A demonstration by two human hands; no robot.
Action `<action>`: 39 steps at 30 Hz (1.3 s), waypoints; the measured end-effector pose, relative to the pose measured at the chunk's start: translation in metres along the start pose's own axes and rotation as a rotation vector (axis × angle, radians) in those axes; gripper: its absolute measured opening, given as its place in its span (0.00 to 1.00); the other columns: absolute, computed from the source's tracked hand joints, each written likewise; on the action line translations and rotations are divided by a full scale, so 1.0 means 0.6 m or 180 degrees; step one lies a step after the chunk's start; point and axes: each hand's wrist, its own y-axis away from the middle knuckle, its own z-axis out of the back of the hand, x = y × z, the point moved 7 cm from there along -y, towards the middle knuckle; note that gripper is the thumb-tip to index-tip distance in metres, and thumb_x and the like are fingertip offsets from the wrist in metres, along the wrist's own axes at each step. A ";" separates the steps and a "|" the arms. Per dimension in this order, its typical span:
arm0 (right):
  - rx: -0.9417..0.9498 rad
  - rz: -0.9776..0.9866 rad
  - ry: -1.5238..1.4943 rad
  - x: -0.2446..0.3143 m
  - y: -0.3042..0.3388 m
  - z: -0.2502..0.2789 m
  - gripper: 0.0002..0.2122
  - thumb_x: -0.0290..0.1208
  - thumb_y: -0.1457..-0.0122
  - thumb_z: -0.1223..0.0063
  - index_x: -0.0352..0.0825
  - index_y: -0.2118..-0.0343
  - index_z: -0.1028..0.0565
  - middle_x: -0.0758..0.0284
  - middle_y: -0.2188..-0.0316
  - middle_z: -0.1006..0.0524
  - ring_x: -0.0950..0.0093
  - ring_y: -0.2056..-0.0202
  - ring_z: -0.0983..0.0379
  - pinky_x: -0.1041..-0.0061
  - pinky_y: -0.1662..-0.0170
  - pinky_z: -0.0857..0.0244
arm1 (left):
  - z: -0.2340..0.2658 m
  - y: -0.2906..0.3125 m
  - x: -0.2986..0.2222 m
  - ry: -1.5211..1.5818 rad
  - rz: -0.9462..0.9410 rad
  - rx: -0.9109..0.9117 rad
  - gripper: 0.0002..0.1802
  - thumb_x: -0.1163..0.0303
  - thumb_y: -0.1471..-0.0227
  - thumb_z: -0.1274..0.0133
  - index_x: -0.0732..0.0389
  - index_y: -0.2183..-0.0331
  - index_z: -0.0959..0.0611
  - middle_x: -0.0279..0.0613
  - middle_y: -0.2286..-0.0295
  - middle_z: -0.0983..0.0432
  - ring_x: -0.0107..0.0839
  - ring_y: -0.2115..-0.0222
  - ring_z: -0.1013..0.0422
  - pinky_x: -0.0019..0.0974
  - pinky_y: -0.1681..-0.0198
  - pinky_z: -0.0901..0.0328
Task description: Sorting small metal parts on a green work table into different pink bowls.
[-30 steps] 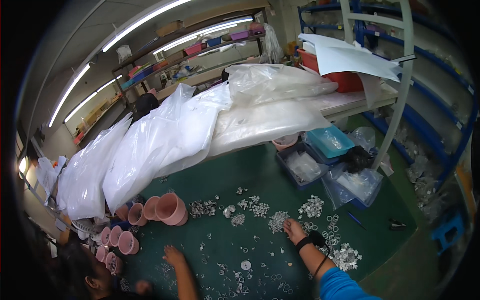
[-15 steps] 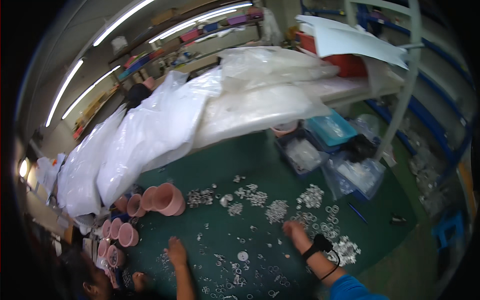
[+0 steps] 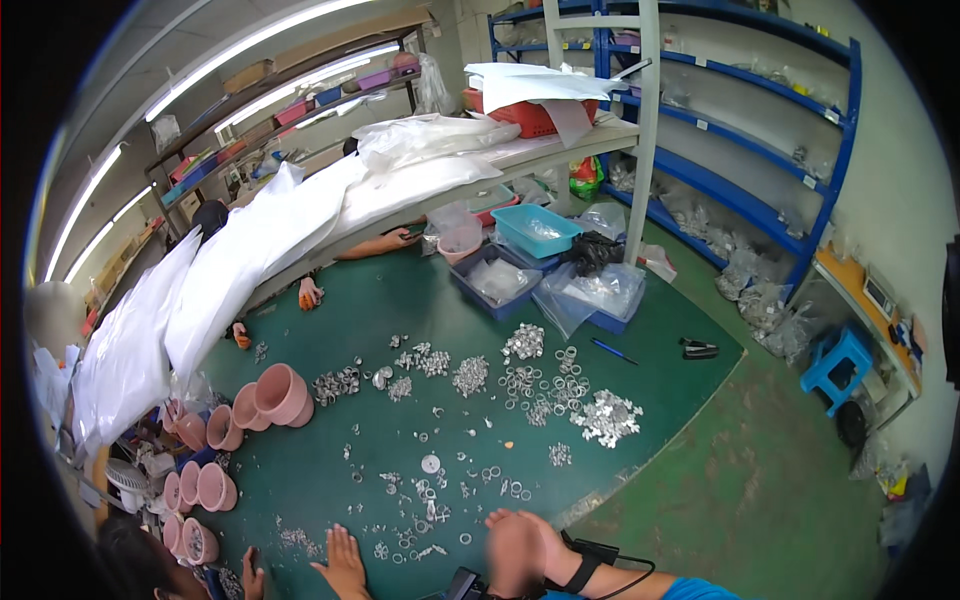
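My left hand [image 3: 343, 562] lies spread on the green table near the lower edge, holding nothing visible. Close beside its fingertips are tiny silvery bits [image 3: 297, 538]. My right hand [image 3: 530, 550] is over the table's near edge, with a dark strap at the wrist. A blurred patch covers much of that hand, so its grip is unclear. Loose metal rings and small fittings [image 3: 430, 505] lie between the hands, below a pale round disc [image 3: 430, 463]. Further off, sorted heaps include a large pile of silvery parts [image 3: 608, 418], rings [image 3: 525, 388] and a small-parts heap [image 3: 470, 376].
Pink cups [image 3: 284, 395] stand along the left. A co-worker's hand [image 3: 252, 575] is at lower left; gloved fingers [image 3: 310, 293] show across the table. Blue bins [image 3: 497, 285] hold bags at the back. A pen [image 3: 613, 351] and stapler [image 3: 699, 348] lie right. Plastic sheeting [image 3: 270, 225] covers a raised shelf.
The view has turned right, showing more floor and shelving. My right hand has drawn back from the heaps to the near edge. My left hand is still spread on the table.
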 end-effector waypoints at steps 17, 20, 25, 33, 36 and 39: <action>0.0056 0.0000 -0.0442 -0.036 0.066 0.111 0.10 0.31 0.47 0.68 0.30 0.70 0.35 0.63 0.73 0.31 0.70 0.68 0.33 0.70 0.62 0.37 | 0.036 0.077 -0.053 0.2488 0.0644 0.0443 0.13 0.78 0.53 0.64 0.66 0.61 0.37 0.54 0.66 0.35 0.41 0.63 0.36 0.38 0.59 0.40; -0.0552 0.0166 -0.0528 -0.006 0.067 0.113 0.10 0.29 0.48 0.67 0.27 0.72 0.35 0.60 0.74 0.32 0.67 0.69 0.34 0.68 0.62 0.38 | 0.091 0.083 -0.015 0.2506 0.0922 -0.0071 0.06 0.78 0.53 0.64 0.67 0.70 0.32 0.48 0.76 0.30 0.34 0.74 0.31 0.33 0.68 0.35; -0.0874 0.0923 0.0327 0.171 0.035 0.201 0.11 0.30 0.47 0.68 0.27 0.74 0.34 0.61 0.77 0.31 0.67 0.71 0.34 0.70 0.65 0.37 | 0.150 0.104 0.061 0.1410 0.1560 -0.0478 0.07 0.73 0.53 0.61 0.62 0.70 0.29 0.35 0.82 0.34 0.23 0.80 0.38 0.24 0.76 0.41; -0.1062 0.0625 0.1336 0.301 -0.063 0.177 0.14 0.41 0.47 0.63 0.38 0.84 0.39 0.73 0.90 0.42 0.82 0.91 0.50 0.84 0.89 0.57 | 0.207 0.133 0.087 0.1676 0.1927 -0.1877 0.06 0.72 0.55 0.60 0.60 0.72 0.28 0.31 0.83 0.37 0.19 0.82 0.41 0.21 0.79 0.44; -0.1243 0.1017 0.2030 0.344 -0.098 0.167 0.16 0.41 0.47 0.62 0.38 0.86 0.40 0.76 0.93 0.46 0.84 0.92 0.53 0.85 0.90 0.59 | 0.183 0.114 0.074 0.1637 0.2004 -0.2139 0.06 0.72 0.55 0.59 0.60 0.73 0.28 0.30 0.84 0.38 0.19 0.83 0.42 0.21 0.80 0.45; -0.1379 0.2267 0.3928 0.385 -0.144 0.144 0.19 0.40 0.48 0.59 0.35 0.91 0.38 0.73 0.93 0.40 0.83 0.89 0.46 0.81 0.87 0.52 | 0.178 0.114 0.073 0.1249 0.1871 -0.2133 0.05 0.71 0.55 0.58 0.60 0.74 0.28 0.30 0.85 0.39 0.20 0.84 0.43 0.22 0.81 0.45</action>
